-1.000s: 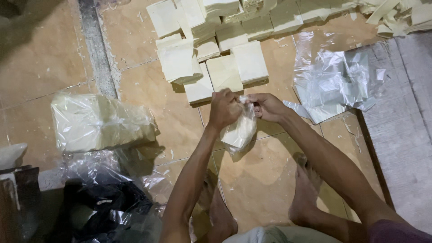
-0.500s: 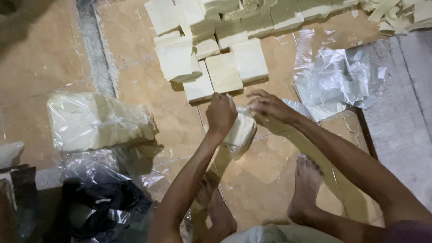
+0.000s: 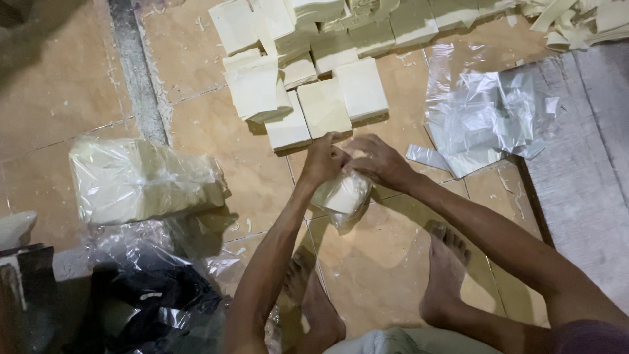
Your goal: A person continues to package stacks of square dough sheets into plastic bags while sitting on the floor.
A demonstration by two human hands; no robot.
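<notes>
Left hand (image 3: 322, 160) sits just above the middle of the frame, its fingers curled tight around the top of a small clear plastic bag packed with a pale cream block (image 3: 342, 195), and I see the right hand (image 3: 377, 162) meeting it from the right, its fingers also pinched on the bag's mouth, so both hands grip the same bag where it gathers. That bag hangs just below the two hands, above the tan tiled floor (image 3: 393, 262); whether its bottom touches the tiles I cannot tell. Directly above the hands, in the upper middle of the frame, I see a heap of bare cream square blocks (image 3: 324, 108), some lying flat side by side and others stacked and tilted behind them, the nearest one just beside the left fingertips. To the right of the hands lies a crumpled pile of empty clear plastic bags (image 3: 481, 118), partly on the tiles and partly on the grey concrete strip (image 3: 583, 177) along the right edge. At the left of the frame rests a large clear plastic bag filled with cream blocks (image 3: 141, 180), well apart from the hands, with loose plastic film and a dark bag (image 3: 151, 308) below it. Two bare feet (image 3: 445, 269) rest on the tiles in the lower middle.
</notes>
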